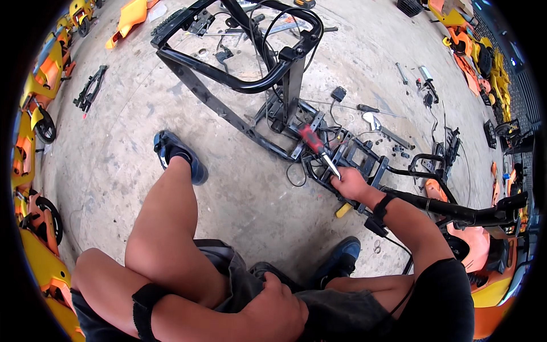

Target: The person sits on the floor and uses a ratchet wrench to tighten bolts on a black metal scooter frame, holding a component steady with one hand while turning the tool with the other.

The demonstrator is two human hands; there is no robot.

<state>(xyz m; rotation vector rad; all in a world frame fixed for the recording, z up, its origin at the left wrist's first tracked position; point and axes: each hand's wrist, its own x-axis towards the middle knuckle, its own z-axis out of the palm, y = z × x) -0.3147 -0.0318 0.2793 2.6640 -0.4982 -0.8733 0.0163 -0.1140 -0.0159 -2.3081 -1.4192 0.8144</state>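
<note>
My right hand is closed around the silver-shaft end of a red-handled tool, just above the black metal frame of a small vehicle on the floor. The tool's handle points away from me and looks blurred. My fingers hide its near end, so its exact kind does not show. My left hand rests on my lap over dark grey shorts, fingers loosely laid down, holding nothing that I can see. Beneath my right wrist a yellow-handled piece pokes out beside the frame.
A black tubular loop rises from the frame ahead. To its right lie a screwdriver, a hammer-like tool, a wrench and loose cables. Orange and yellow scooters line the left; orange and yellow parts line the right.
</note>
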